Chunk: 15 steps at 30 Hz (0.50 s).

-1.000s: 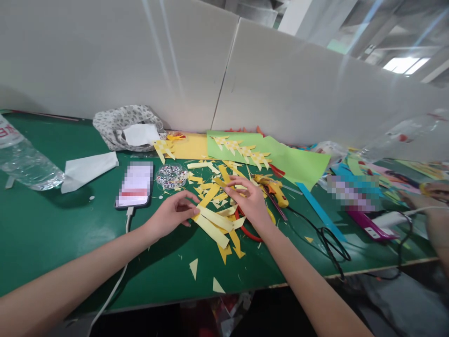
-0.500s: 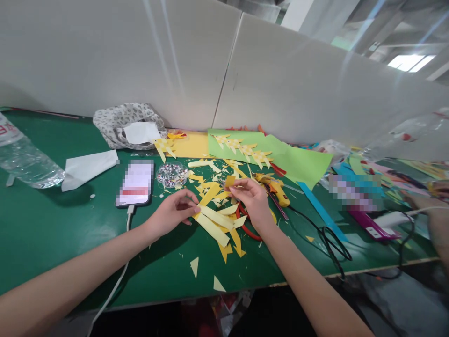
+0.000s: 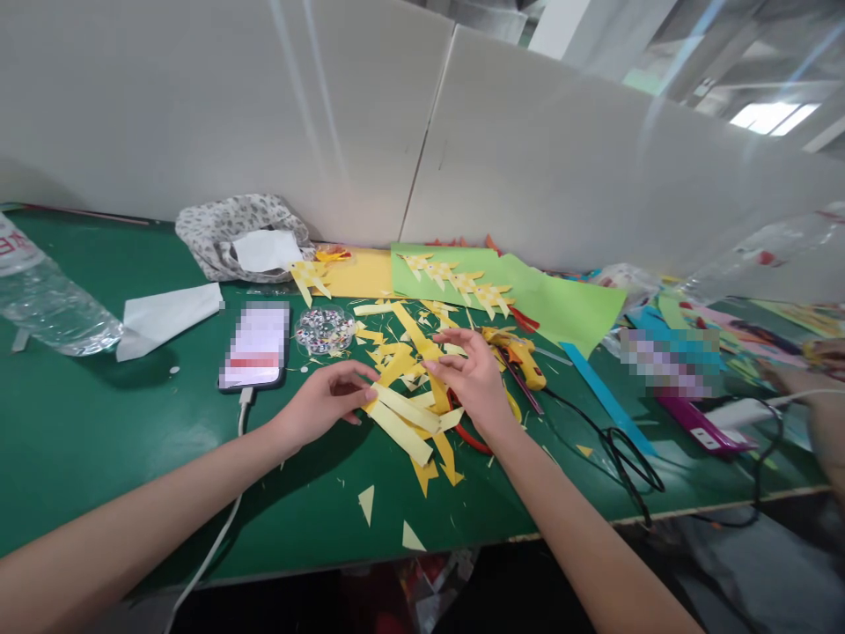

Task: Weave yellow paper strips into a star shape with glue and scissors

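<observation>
My left hand is closed in a pinch on a fan of pale yellow paper strips, which spread to the right over the scraps. My right hand grips a deeper yellow paper strip between thumb and fingers; it slants across the pile. Beneath both hands lie yellow paper scraps, some with notched ends. A red looped handle, partly hidden by my right hand, rests beside the pile. Just right of that hand lies a yellow glue gun.
A phone on a white cable and a round case of small beads lie to the left. Folded yellow paper pieces rest on green sheets. A water bottle is far left; another person's arm shows far right.
The yellow strip in my right hand has turned and now shows its full length, slanting across the pile. My left hand stays nearly still with its strips.
</observation>
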### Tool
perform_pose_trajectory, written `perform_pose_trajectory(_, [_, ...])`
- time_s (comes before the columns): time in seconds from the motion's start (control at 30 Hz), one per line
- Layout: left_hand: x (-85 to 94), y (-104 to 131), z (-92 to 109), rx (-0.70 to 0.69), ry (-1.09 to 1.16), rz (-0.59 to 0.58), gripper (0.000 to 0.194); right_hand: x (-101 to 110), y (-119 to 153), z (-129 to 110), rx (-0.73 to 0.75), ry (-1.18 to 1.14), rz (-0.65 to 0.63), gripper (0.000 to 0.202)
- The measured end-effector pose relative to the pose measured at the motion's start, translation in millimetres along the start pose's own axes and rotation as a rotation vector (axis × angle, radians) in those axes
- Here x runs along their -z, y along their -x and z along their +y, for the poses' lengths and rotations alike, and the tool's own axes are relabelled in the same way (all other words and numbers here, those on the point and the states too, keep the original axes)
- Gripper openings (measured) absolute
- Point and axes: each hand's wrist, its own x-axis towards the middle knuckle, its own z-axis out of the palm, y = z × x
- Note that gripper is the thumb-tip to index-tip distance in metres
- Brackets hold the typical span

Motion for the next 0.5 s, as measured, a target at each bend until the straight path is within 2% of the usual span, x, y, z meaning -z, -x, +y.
perform_pose_trajectory(0.17, [-0.2, -0.2, -0.3, 0.015, 0.012, 0.000, 0.026, 0.3, -0.5, 1.2, -0.009, 0.064, -0.046, 0.044])
perform_pose_trajectory(0.3, [-0.3, -0.9, -2.3, 0.005, 0.017, -0.011, 0.027, 2.2, -4.6, -1.5, 0.070, 0.175, -0.128, 0.032])
perform_pose_trajectory(0.5, [-0.1, -0.3, -0.9, -0.007, 0.028, -0.028, 0.023, -5.4, -34.7, -11.8, 0.203, 0.295, -0.116, 0.029])
